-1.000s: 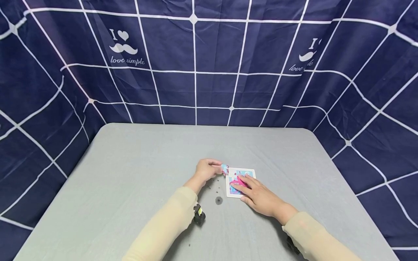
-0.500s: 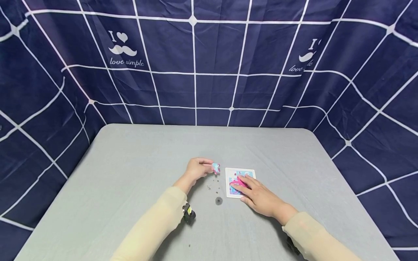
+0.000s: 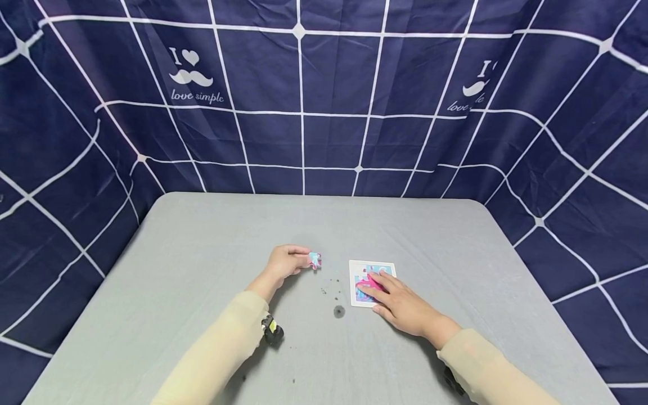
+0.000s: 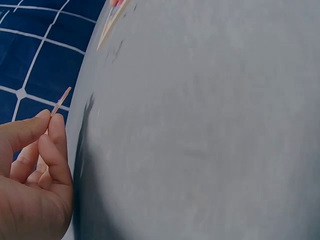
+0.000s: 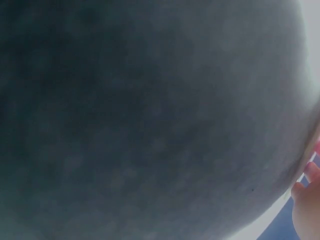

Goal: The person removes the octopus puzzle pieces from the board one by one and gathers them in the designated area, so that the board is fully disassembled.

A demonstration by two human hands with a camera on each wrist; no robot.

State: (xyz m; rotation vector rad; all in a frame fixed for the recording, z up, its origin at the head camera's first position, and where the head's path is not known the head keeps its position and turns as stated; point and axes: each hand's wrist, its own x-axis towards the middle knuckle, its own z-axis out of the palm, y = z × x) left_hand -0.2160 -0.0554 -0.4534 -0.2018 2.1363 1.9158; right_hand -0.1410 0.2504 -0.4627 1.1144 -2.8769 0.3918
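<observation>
In the head view my left hand [image 3: 287, 263] pinches a small jigsaw puzzle piece [image 3: 315, 260], light blue and white with pink-red edges. The left wrist view shows this piece [image 4: 62, 101] edge-on, between thumb and fingertips and raised off the table. To its right lies a square puzzle board [image 3: 352, 289] with a white frame, partly filled with blue and pink pieces. My right hand [image 3: 405, 306] rests on the board with fingers spread flat, hiding its lower right part. Only a few fingertips of the right hand [image 5: 307, 205] appear in the right wrist view.
Grey cloth covers the table [image 3: 228, 242]. Left of the board are several dark specks and a round dark spot [image 3: 339, 311]. A navy curtain [image 3: 334, 140] with white grid lines encloses the back and sides.
My left hand has moved left, away from the board, carrying the puzzle piece, which was at the board's upper left corner. The right hand and the board have stayed put.
</observation>
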